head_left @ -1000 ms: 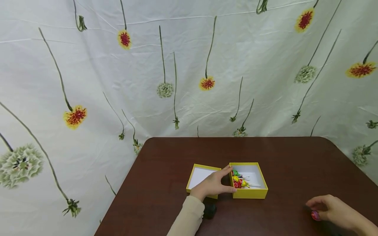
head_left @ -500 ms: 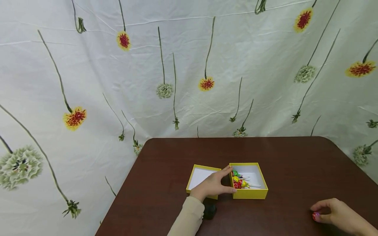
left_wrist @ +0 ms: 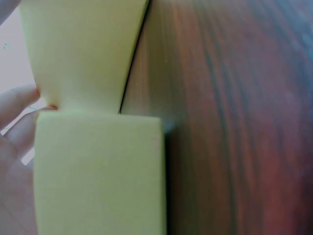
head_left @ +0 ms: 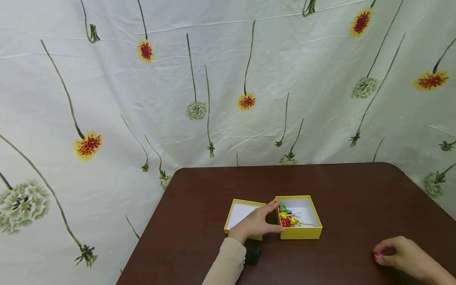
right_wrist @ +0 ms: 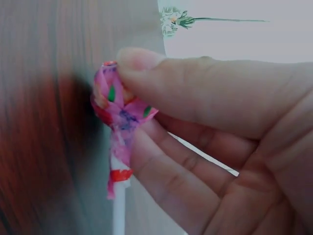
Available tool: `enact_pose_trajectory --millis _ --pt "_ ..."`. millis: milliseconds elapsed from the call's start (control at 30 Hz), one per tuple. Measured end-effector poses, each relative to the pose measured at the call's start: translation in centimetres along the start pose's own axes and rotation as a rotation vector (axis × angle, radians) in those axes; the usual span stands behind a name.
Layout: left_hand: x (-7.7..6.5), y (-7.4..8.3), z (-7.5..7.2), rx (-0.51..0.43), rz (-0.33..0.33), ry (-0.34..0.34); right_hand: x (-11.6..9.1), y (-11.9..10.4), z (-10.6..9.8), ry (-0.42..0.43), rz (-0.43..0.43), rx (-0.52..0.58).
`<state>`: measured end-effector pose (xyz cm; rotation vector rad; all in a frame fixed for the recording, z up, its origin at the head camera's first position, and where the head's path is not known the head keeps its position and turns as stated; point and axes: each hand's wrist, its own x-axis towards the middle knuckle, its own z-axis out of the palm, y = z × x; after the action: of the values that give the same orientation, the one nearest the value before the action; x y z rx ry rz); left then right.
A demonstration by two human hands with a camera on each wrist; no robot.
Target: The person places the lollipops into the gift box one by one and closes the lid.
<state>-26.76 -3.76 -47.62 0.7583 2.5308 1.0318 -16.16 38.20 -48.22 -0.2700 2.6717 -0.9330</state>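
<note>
My left hand [head_left: 254,225] grips the left side of an open yellow box [head_left: 301,233], thumb at its front corner and a finger at the back one. Inside the box, several wrapped lollipops [head_left: 285,217] lie along the left wall, their white sticks pointing right. Under my left hand sits the yellow lid [head_left: 243,211], white side up and partly covered. Off to the right, my right hand [head_left: 406,255] pinches a pink-wrapped lollipop [right_wrist: 115,100] by its head and neck, low over the table. Its white stick hangs below the fingers in the right wrist view.
The dark brown table [head_left: 342,198] has rounded far corners. Behind it hangs a pale cloth [head_left: 228,79] printed with flowers. A small black object [head_left: 253,255] shows beside my left sleeve [head_left: 228,259].
The right hand with the lollipop shifts only slightly, staying low at the table's right. The left hand and the box keep their places; the whole head view drifts a little.
</note>
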Motion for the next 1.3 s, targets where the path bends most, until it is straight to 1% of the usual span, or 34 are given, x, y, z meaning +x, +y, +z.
enact_pose_trajectory --millis 67,167,233,333,467,600,833,1000,1133,1300 --pt "0.0 -0.1 0.0 -0.003 0.0 0.0 0.1 -0.3 0.1 0.019 0.013 -0.02" --pt "-0.1 -0.1 0.1 -0.007 0.002 -0.003 0.4 -0.9 0.3 0.043 0.049 -0.012" --pt "-0.1 -0.2 0.0 -0.007 0.003 -0.004 0.6 -1.3 0.4 0.065 0.055 -0.007" --pt "-0.2 -0.1 -0.1 -0.011 0.005 -0.006 0.9 -1.7 0.6 0.099 0.034 0.007" --pt "-0.1 0.0 -0.2 -0.012 0.009 -0.008 1.1 -1.9 0.7 0.121 -0.015 0.029" --pt "0.0 0.0 -0.1 -0.009 0.005 -0.007 1.4 -2.4 0.9 0.137 -0.014 0.06" --pt "0.0 -0.2 -0.2 -0.015 0.007 -0.005 2.5 -5.0 0.9 0.254 -0.022 0.023" --pt "0.0 -0.3 -0.1 -0.014 0.007 -0.008 3.3 -6.8 1.0 0.309 -0.049 0.039" --pt "-0.1 -0.2 -0.1 -0.019 0.011 -0.009 4.0 -8.1 1.2 0.345 -0.076 0.064" --pt "0.0 -0.1 -0.1 -0.011 0.006 -0.004 4.9 -9.7 1.2 0.352 -0.095 0.1"
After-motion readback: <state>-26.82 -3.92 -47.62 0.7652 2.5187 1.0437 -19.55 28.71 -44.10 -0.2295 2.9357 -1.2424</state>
